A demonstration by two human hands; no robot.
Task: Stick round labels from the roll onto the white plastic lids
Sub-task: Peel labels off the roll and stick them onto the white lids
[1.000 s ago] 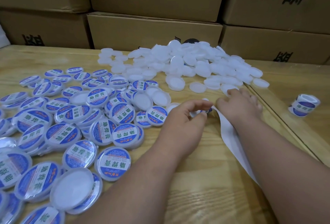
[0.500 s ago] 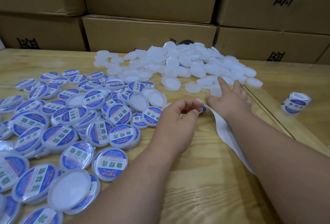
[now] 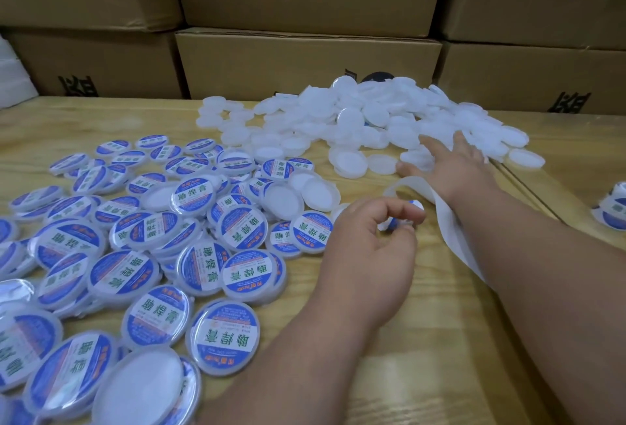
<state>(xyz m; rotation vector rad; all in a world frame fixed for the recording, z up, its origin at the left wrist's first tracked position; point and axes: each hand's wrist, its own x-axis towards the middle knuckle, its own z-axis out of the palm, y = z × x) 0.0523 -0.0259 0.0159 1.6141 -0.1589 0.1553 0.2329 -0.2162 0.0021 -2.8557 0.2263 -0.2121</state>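
Observation:
My left hand (image 3: 369, 248) is at the table's middle and pinches a blue-and-white round label (image 3: 398, 221) between thumb and fingertips. My right hand (image 3: 450, 167) reaches forward with straight fingers onto the near edge of the heap of plain white lids (image 3: 372, 119). The white backing strip (image 3: 450, 231) loops under my right wrist and trails toward me. Several labelled lids (image 3: 244, 275) cover the left half of the wooden table (image 3: 423, 340). The label roll (image 3: 613, 207) sits at the right edge of view.
Stacked cardboard boxes (image 3: 305, 58) wall off the back of the table. A seam (image 3: 528, 194) between two table tops runs diagonally under my right forearm. Some unlabelled lids (image 3: 281, 201) lie mixed among the labelled ones.
My right hand left the strip and stretched forward onto the plain lids. My left hand pulled back a little with the peeled label pinched in its fingers.

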